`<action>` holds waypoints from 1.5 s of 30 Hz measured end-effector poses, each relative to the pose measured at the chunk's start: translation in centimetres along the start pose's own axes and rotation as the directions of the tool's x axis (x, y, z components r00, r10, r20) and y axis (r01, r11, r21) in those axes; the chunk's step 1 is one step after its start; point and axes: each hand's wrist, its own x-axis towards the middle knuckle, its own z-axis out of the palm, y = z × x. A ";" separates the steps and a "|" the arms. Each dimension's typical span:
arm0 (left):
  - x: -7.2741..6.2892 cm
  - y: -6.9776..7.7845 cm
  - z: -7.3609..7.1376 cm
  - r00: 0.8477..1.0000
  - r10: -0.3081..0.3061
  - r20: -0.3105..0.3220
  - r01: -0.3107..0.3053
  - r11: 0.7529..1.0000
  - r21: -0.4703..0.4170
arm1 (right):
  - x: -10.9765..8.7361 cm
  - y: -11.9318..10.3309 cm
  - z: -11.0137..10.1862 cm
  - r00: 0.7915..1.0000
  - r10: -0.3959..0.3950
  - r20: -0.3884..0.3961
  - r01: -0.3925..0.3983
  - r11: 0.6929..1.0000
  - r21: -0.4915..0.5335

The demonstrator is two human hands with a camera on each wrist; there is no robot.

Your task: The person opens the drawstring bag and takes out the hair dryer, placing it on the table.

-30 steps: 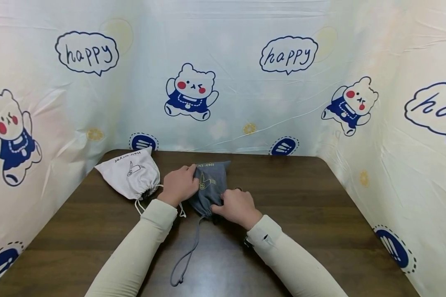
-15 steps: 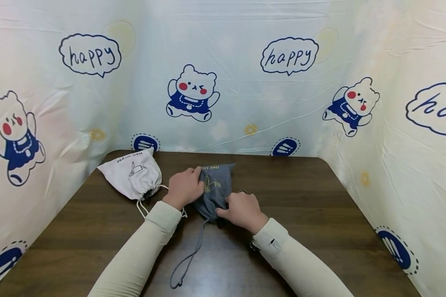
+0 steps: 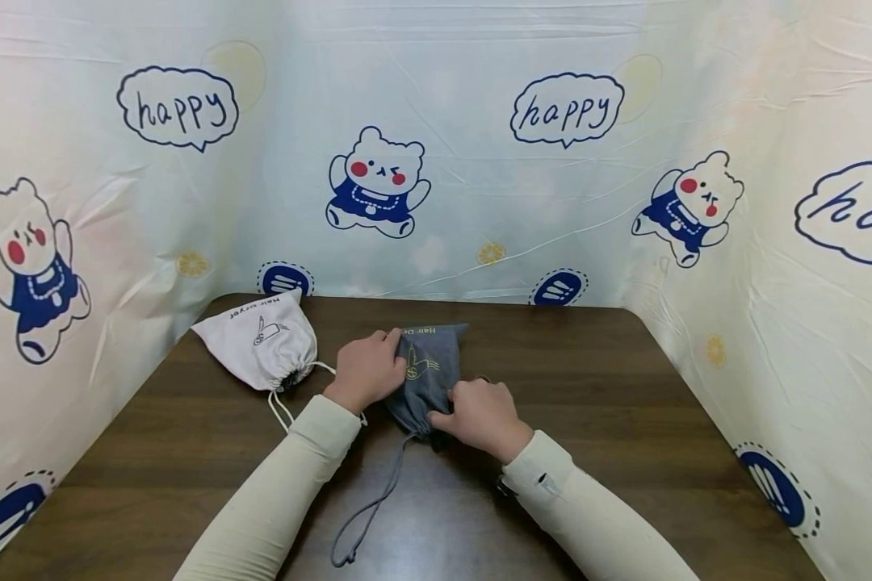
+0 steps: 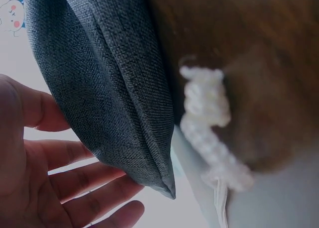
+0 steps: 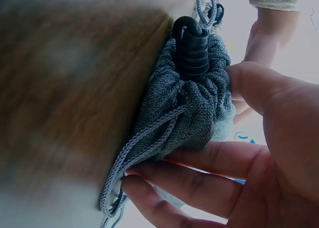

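A dark grey drawstring bag (image 3: 432, 379) with a yellow hair-dryer print lies mid-table, its gathered neck facing me. My left hand (image 3: 366, 369) holds its left edge; in the left wrist view the fingertips pass partly behind the dark cloth (image 4: 104, 83). My right hand (image 3: 483, 415) grips the right side near the neck, with thumb and fingers against the gathered fabric (image 5: 199, 108) in the right wrist view. From that opening a ribbed black cord end (image 5: 192, 51) pokes out. The bag's grey drawstring (image 3: 378, 504) trails toward me in a loop.
To the left lies a white drawstring bag (image 3: 269, 339) printed "Hair Dryer", with something black at its mouth. Its white cord (image 4: 204, 98) runs close by my left wrist. Behind the brown wooden table (image 3: 589, 387) hangs a printed curtain (image 3: 458, 186).
The grey bag has slid a little to the right, with both hands moving along on it. Its drawstring loop trails in nearly the same place. The view has shifted slightly.
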 end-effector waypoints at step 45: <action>-1.4 3.1 -0.4 0.995 0.097 -0.009 -0.097 0.995 -0.013 | -3.5 1.7 -0.6 0.999 -0.017 -0.031 0.014 0.997 -0.070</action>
